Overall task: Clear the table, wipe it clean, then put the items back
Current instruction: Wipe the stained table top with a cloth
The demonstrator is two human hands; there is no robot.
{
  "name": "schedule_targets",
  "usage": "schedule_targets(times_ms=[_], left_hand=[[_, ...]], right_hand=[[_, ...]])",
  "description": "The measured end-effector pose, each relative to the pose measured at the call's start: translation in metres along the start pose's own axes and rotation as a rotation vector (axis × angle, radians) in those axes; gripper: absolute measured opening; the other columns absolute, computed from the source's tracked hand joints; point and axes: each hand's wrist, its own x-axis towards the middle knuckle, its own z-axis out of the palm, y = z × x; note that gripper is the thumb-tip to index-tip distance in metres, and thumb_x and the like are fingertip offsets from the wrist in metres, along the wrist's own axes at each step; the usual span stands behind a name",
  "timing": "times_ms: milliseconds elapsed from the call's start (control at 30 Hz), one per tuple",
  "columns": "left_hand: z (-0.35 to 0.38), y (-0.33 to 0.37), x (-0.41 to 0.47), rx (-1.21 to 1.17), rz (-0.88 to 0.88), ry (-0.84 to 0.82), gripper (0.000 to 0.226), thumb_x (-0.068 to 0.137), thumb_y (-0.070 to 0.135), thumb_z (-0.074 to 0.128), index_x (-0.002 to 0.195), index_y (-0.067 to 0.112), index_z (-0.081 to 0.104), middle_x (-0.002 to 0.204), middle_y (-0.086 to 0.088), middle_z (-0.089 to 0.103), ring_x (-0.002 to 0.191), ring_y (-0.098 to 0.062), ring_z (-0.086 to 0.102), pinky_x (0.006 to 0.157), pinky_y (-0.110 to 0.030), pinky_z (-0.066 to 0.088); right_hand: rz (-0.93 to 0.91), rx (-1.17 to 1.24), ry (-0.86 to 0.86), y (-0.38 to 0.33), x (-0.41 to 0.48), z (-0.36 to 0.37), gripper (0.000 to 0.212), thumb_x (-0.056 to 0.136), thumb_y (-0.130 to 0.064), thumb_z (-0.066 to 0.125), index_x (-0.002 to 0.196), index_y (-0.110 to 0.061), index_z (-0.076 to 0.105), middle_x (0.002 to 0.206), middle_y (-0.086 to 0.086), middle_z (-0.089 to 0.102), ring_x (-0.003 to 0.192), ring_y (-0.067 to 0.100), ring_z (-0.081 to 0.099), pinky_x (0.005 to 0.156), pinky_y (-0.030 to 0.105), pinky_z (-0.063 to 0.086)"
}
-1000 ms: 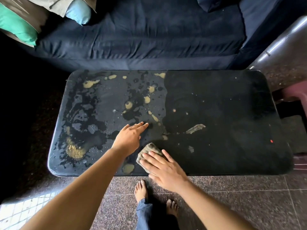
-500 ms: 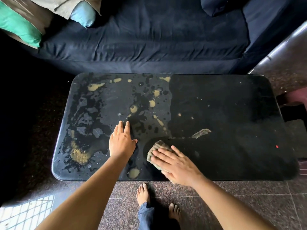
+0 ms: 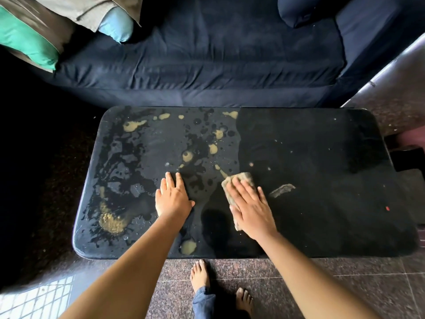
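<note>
Moved farther from the near edge since a moment ago, a tan cloth [image 3: 239, 184] is pressed flat on the black table [image 3: 322, 203] under the right hand [image 3: 250, 206], grip spread. Beside it, the left hand [image 3: 172, 199] is laid open among yellowish spills [image 3: 112, 223].

A home living room: a dark blue sofa [image 3: 207, 54] with cushions [image 3: 25, 40] stands behind a low black tabletop [image 3: 322, 157] on a tiled floor [image 3: 345, 284].
</note>
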Motion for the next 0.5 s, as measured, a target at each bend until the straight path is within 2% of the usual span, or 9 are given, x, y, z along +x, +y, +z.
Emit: schedule_targets(times_ms=[67,100,167,267,300,333,433,500], left_hand=[[-0.001,0.002,0.000,0.009,-0.003,-0.002,0.094,0.088,0.043,0.060,0.151,0.013,-0.004,0.158,-0.014,-0.006,0.146,-0.028,0.002,0.118,-0.040,0.016],[0.000,0.002,0.000,0.012,-0.004,-0.002,0.094,0.089,0.043,0.059,0.151,0.013,-0.004,0.158,-0.014,-0.006,0.146,-0.028,0.002,0.118,-0.040,0.015],[0.001,0.001,-0.002,0.012,-0.006,-0.008,0.094,0.089,0.044,0.058,0.151,0.014,-0.006,0.159,-0.013,-0.008,0.147,-0.027,0.000,0.118,-0.040,0.015],[0.002,-0.003,-0.003,-0.005,-0.007,-0.007,0.094,0.090,0.045,0.057,0.150,0.014,-0.008,0.159,-0.010,-0.010,0.147,-0.025,-0.002,0.118,-0.041,0.013],[0.003,-0.003,-0.003,-0.008,-0.007,-0.009,0.093,0.090,0.045,0.056,0.150,0.014,-0.009,0.159,-0.009,-0.011,0.147,-0.025,-0.003,0.118,-0.041,0.013],[0.002,-0.003,-0.003,-0.003,-0.005,-0.010,0.093,0.091,0.045,0.055,0.150,0.014,-0.009,0.159,-0.009,-0.011,0.147,-0.024,-0.003,0.118,-0.041,0.013],[0.002,-0.002,-0.003,0.006,-0.005,-0.011,0.093,0.091,0.045,0.054,0.150,0.013,-0.010,0.159,-0.010,-0.011,0.147,-0.025,-0.003,0.118,-0.040,0.013],[0.002,-0.002,-0.002,0.011,-0.006,-0.011,0.093,0.091,0.046,0.055,0.150,0.013,-0.010,0.159,-0.009,-0.010,0.147,-0.024,-0.003,0.118,-0.040,0.013]], right_hand=[[0.249,0.099,0.039,-0.031,0.016,0.002,0.061,0.091,-0.042,0.028,0.149,-0.026,0.024,0.156,-0.005,0.024,0.144,0.016,0.022,0.110,0.051,0.027],[0.280,0.129,0.058,-0.043,0.020,0.003,0.061,0.090,-0.042,0.029,0.149,-0.025,0.025,0.156,-0.003,0.025,0.143,0.018,0.023,0.110,0.051,0.026],[0.150,0.109,0.038,-0.050,0.014,0.007,0.061,0.091,-0.043,0.031,0.149,-0.026,0.025,0.156,-0.004,0.023,0.144,0.017,0.021,0.111,0.049,0.025],[-0.264,-0.036,-0.027,-0.014,-0.006,0.005,0.063,0.092,-0.045,0.033,0.151,-0.031,0.016,0.158,-0.009,0.014,0.145,0.011,0.014,0.115,0.047,0.023],[-0.302,-0.076,-0.034,-0.001,-0.006,0.004,0.064,0.092,-0.045,0.032,0.151,-0.032,0.014,0.158,-0.011,0.013,0.145,0.009,0.013,0.114,0.047,0.023],[-0.246,-0.085,-0.030,0.007,-0.003,0.003,0.064,0.091,-0.045,0.031,0.151,-0.033,0.014,0.158,-0.012,0.013,0.145,0.008,0.013,0.113,0.047,0.023],[0.211,0.045,0.038,-0.010,0.029,0.000,0.063,0.090,-0.044,0.025,0.151,-0.030,0.019,0.157,-0.009,0.018,0.145,0.012,0.016,0.113,0.051,0.024],[0.373,0.121,0.058,-0.040,0.048,0.000,0.064,0.090,-0.043,0.023,0.151,-0.025,0.021,0.157,-0.004,0.020,0.145,0.017,0.016,0.112,0.052,0.021]])
